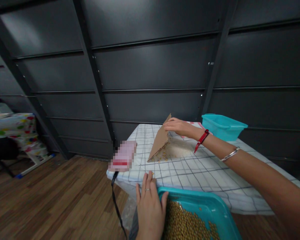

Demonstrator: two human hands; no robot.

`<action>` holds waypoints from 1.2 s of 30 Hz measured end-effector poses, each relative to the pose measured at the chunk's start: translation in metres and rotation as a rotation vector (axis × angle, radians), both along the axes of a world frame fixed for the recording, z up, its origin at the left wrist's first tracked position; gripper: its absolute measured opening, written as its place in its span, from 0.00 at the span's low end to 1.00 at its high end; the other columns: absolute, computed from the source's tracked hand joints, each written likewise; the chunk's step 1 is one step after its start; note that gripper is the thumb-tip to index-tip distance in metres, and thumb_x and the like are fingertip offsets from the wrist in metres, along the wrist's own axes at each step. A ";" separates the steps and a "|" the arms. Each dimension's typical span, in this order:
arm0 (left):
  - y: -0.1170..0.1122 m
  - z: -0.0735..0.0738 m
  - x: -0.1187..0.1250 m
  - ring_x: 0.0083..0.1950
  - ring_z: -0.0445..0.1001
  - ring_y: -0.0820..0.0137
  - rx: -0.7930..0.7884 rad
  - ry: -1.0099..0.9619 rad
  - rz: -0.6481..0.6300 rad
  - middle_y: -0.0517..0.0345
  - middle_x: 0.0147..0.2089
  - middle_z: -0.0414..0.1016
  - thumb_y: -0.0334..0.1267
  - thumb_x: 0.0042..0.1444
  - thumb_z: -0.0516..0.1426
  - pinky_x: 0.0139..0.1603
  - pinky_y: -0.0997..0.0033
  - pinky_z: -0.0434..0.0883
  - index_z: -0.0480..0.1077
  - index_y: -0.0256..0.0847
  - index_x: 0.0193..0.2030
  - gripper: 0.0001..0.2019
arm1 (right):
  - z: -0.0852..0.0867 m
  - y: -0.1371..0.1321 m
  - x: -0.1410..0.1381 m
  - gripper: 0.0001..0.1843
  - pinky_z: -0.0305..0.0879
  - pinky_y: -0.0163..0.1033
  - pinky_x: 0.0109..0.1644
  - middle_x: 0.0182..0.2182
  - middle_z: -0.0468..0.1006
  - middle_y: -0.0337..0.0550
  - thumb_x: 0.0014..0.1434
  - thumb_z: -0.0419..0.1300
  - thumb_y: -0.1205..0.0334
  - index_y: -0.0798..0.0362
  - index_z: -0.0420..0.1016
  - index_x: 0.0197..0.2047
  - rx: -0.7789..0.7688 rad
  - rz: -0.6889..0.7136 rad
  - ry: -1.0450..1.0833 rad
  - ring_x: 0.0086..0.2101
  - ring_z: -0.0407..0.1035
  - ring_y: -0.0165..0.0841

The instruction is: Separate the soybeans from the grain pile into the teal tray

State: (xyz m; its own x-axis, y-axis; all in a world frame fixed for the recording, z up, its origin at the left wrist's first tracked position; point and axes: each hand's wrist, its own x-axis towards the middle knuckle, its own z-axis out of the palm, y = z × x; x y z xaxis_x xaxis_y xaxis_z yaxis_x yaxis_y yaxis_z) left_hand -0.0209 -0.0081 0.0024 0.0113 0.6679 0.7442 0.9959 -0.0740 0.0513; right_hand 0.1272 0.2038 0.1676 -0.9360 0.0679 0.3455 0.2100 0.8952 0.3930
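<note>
My right hand reaches across the table and grips the top edge of a brown cardboard sheet, which stands tilted on the checked white tablecloth. Small yellowish grains lie at the cardboard's foot. My left hand lies with fingers together on the left rim of a teal tray at the table's near edge. The tray holds a heap of the same tan grains. A red band and a silver bangle sit on my right wrist.
A second teal tub stands at the table's far right. A pink device with a black cord hangs over the left table edge. Dark metal wall panels rise behind. Wooden floor and a table under a dotted cloth lie to the left.
</note>
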 end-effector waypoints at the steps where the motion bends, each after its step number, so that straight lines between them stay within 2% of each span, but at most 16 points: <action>1: 0.000 0.000 -0.001 0.53 0.67 0.56 -0.003 -0.002 -0.001 0.42 0.51 0.70 0.40 0.56 0.47 0.45 0.49 0.68 0.60 0.34 0.47 0.15 | 0.001 0.000 0.006 0.19 0.56 0.43 0.50 0.39 0.74 0.45 0.61 0.37 0.73 0.54 0.68 0.40 -0.003 0.007 -0.010 0.42 0.65 0.29; 9: 0.000 -0.002 -0.002 0.54 0.66 0.57 -0.006 -0.009 -0.004 0.42 0.51 0.70 0.40 0.56 0.47 0.46 0.48 0.67 0.60 0.35 0.46 0.14 | 0.017 -0.008 0.050 0.18 0.57 0.44 0.51 0.40 0.75 0.45 0.62 0.38 0.70 0.53 0.69 0.39 0.006 0.016 -0.042 0.45 0.65 0.29; 14: -0.001 -0.003 0.000 0.54 0.66 0.57 -0.019 -0.021 0.009 0.43 0.52 0.69 0.40 0.56 0.47 0.46 0.49 0.68 0.61 0.36 0.45 0.13 | 0.027 -0.017 0.063 0.16 0.57 0.46 0.52 0.42 0.74 0.45 0.62 0.40 0.70 0.53 0.67 0.41 0.137 0.015 0.010 0.48 0.64 0.31; 18: -0.001 -0.003 0.001 0.54 0.66 0.57 -0.010 -0.007 0.005 0.41 0.52 0.69 0.42 0.57 0.46 0.46 0.49 0.68 0.61 0.35 0.45 0.14 | 0.024 -0.027 0.057 0.16 0.58 0.47 0.51 0.42 0.74 0.44 0.61 0.40 0.71 0.52 0.67 0.42 0.194 -0.001 0.097 0.45 0.66 0.31; 28: 0.001 -0.006 0.001 0.54 0.66 0.54 0.002 0.002 0.018 0.34 0.53 0.66 0.43 0.57 0.45 0.44 0.46 0.69 0.62 0.34 0.43 0.15 | 0.001 -0.040 0.020 0.13 0.60 0.43 0.49 0.40 0.75 0.48 0.61 0.42 0.73 0.57 0.66 0.39 0.204 0.176 0.106 0.45 0.66 0.29; 32: 0.001 -0.007 0.000 0.55 0.65 0.54 -0.010 -0.003 0.022 0.34 0.54 0.66 0.43 0.56 0.46 0.45 0.46 0.69 0.62 0.33 0.43 0.15 | 0.001 -0.044 0.018 0.13 0.60 0.43 0.50 0.40 0.75 0.49 0.61 0.42 0.73 0.57 0.66 0.39 0.177 0.196 0.074 0.46 0.65 0.29; 36: 0.000 -0.008 -0.001 0.55 0.65 0.53 -0.019 -0.021 0.019 0.35 0.55 0.65 0.43 0.56 0.46 0.46 0.45 0.68 0.63 0.34 0.43 0.15 | 0.010 -0.045 0.028 0.13 0.59 0.44 0.51 0.42 0.74 0.50 0.61 0.42 0.72 0.57 0.66 0.39 0.142 0.207 0.022 0.49 0.62 0.30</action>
